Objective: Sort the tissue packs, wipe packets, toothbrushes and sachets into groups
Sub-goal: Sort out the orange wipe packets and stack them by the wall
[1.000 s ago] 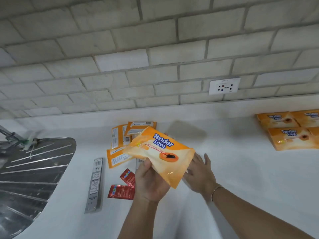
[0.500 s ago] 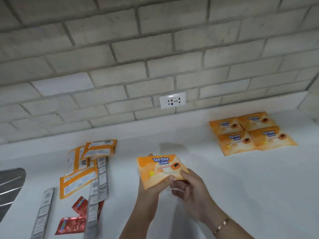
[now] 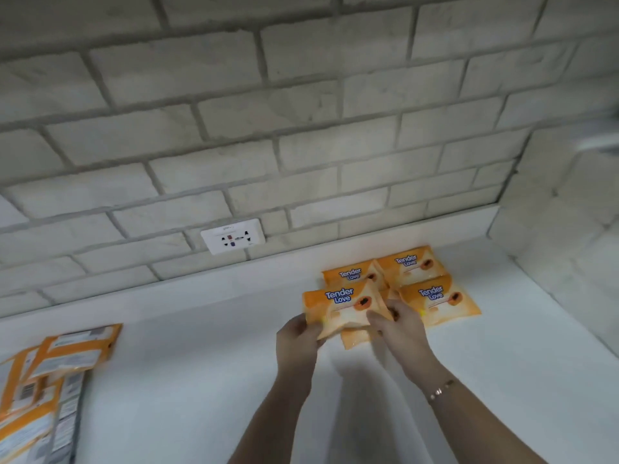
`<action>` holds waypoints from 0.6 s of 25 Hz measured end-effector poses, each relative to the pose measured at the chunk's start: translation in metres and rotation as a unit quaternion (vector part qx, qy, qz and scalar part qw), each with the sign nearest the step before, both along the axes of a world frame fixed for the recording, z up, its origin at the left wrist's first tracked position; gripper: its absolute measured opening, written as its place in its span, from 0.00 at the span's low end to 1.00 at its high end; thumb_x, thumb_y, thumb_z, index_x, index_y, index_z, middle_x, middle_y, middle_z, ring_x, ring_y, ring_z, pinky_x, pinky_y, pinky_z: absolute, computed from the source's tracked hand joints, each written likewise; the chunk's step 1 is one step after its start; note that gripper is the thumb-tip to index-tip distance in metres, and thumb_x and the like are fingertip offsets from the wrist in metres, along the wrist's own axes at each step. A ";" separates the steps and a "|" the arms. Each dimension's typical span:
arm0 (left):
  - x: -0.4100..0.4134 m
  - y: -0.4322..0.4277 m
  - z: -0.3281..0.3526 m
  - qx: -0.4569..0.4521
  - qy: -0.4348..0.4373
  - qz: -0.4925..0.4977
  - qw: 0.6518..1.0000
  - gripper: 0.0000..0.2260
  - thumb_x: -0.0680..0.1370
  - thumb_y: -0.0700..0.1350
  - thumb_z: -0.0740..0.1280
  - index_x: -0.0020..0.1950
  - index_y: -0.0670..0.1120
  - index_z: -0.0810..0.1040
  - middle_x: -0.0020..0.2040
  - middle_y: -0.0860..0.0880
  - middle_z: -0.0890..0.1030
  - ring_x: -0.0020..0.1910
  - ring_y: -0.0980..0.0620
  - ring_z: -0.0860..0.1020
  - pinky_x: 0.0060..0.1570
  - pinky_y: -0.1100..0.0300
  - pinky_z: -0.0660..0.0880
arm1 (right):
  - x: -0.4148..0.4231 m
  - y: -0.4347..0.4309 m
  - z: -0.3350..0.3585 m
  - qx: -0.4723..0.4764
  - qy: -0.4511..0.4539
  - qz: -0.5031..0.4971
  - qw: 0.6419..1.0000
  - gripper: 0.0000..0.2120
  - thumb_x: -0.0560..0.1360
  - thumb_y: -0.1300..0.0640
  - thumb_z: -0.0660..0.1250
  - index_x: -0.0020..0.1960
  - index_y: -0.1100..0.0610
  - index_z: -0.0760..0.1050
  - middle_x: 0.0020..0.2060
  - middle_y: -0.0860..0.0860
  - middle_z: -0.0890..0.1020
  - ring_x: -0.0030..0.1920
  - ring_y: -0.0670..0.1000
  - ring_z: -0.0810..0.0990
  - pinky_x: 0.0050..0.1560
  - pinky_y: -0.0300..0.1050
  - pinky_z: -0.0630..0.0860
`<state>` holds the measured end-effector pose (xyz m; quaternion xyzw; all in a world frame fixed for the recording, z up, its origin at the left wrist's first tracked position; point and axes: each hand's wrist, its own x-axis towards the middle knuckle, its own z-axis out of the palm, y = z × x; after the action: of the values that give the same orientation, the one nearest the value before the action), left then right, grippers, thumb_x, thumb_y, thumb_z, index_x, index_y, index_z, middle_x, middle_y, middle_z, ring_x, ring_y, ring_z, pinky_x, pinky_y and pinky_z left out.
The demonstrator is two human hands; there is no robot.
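Both hands hold one orange Tender Love wipe packet (image 3: 345, 306) just over the white counter. My left hand (image 3: 296, 339) grips its lower left corner and my right hand (image 3: 400, 329) pinches its right edge. Behind it lies a group of the same orange wipe packets (image 3: 435, 296), one partly hidden under the held packet. At the far left lie orange packs turned label side up (image 3: 77, 349) and grey toothbrush packages (image 3: 67, 426), cut off by the frame edge.
A white wall socket (image 3: 232, 236) sits on the brick wall above the counter (image 3: 207, 363). The wall turns a corner at the right (image 3: 549, 256), closing off the counter there.
The view swung right, away from the sink. Both hands carried the wipe packet to the right, up to the group of orange packets; my right hand now grips its edge.
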<state>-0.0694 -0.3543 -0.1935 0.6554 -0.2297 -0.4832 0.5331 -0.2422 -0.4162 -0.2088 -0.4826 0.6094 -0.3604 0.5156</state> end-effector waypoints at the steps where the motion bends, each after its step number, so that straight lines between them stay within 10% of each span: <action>1: -0.005 -0.018 -0.001 0.010 -0.033 -0.011 0.999 0.08 0.71 0.41 0.68 0.43 0.45 0.87 0.40 0.49 0.87 0.39 0.49 0.83 0.40 0.58 0.79 | -0.005 -0.018 0.002 -0.009 0.037 0.006 0.999 0.10 0.75 0.57 0.72 0.56 0.56 0.83 0.48 0.54 0.86 0.50 0.56 0.84 0.51 0.54 0.81; 10: -0.031 -0.109 -0.013 0.067 -0.218 -0.050 0.972 0.08 0.79 0.42 0.63 0.46 0.47 0.82 0.42 0.50 0.85 0.39 0.51 0.84 0.35 0.60 0.78 | -0.021 -0.098 -0.003 -0.029 0.158 0.051 0.986 0.10 0.82 0.57 0.64 0.63 0.57 0.75 0.51 0.51 0.79 0.29 0.51 0.82 0.22 0.32 0.71; 15: -0.036 -0.116 -0.036 0.111 -0.458 -0.094 0.877 0.12 0.84 0.53 0.58 0.58 0.51 0.78 0.54 0.53 0.81 0.56 0.48 0.77 0.58 0.47 0.76 | -0.020 -0.110 -0.015 -0.097 0.278 0.080 0.952 0.06 0.83 0.59 0.61 0.50 0.52 0.75 0.44 0.49 0.79 0.38 0.45 0.77 0.25 0.31 0.67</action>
<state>-0.1053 -0.4708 -0.2300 0.8336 -0.4536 -0.1988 0.2445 -0.2618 -0.5263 -0.2239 -0.6588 0.6501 -0.2268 0.3031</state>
